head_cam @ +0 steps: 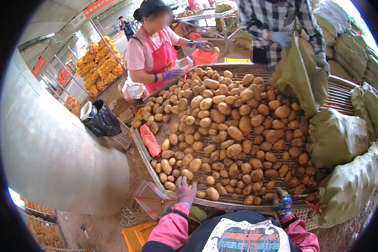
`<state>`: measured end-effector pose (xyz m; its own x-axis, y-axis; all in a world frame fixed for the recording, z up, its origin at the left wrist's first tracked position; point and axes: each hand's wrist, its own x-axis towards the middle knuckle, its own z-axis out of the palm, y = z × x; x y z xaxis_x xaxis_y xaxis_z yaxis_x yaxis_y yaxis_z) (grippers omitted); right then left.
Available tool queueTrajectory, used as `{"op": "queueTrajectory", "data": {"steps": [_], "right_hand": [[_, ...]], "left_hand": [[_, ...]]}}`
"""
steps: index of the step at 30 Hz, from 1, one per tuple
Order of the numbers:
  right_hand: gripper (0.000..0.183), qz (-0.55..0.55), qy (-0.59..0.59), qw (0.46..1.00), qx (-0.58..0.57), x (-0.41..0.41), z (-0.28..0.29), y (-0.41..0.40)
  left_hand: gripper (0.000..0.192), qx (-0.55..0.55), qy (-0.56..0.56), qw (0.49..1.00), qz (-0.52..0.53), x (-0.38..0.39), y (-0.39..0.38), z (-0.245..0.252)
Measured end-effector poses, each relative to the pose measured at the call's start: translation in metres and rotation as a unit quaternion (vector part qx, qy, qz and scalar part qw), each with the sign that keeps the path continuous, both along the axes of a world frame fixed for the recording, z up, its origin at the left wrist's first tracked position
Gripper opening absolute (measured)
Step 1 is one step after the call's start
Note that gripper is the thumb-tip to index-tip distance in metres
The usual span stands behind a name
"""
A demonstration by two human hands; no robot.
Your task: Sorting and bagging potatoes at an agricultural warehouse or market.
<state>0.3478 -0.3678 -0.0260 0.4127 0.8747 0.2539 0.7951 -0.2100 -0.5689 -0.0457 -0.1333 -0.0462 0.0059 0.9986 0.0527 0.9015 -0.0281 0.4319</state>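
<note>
Many potatoes (pixel 235 133) cover a slatted metal sorting table (pixel 252 206) before me. My left hand (pixel 186 191), in a purple glove, is over the near rim with its fingers apart. Its fingertips are close to a potato (pixel 187 174); whether they touch it is unclear. My right hand (pixel 283 204), in a blue patterned glove, is at the near right edge beside some smaller potatoes (pixel 270 184). Its fingers point to the table, and I cannot make out whether anything is between them.
Full green woven sacks (pixel 349 186) lie along the right side. Across the table, a person in checked clothing holds a green sack (pixel 299 72); a person in a red apron holds a potato (pixel 216 50) near a red bucket (pixel 204 57). A concrete pillar (pixel 66 141) stands left, orange crate (pixel 140 234) below.
</note>
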Motion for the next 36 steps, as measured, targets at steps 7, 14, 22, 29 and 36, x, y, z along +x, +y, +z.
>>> {"op": "queueTrajectory", "data": {"steps": [7,14,22,29,36], "right_hand": [[0.056,0.015,0.015,0.995,-0.100,-0.030,0.045,0.111],[0.060,0.067,-0.058,0.965,-0.245,-0.035,0.053,0.167],[0.063,0.107,-0.031,0.965,-0.238,-0.023,0.047,0.176],[0.053,0.127,-0.026,0.977,-0.167,-0.023,0.044,0.162],[0.037,-0.028,-0.018,0.999,-0.036,0.046,0.054,0.186]], "left_hand": [[0.065,0.059,0.026,0.997,-0.050,-0.013,-0.020,-0.024],[0.061,0.073,0.030,0.997,0.024,-0.002,-0.010,-0.025],[0.054,0.063,0.029,0.997,0.018,0.001,-0.006,-0.014],[0.051,0.033,0.032,0.999,0.027,0.002,-0.007,-0.008],[0.047,0.034,0.022,0.998,0.045,0.000,-0.011,-0.005]]}}
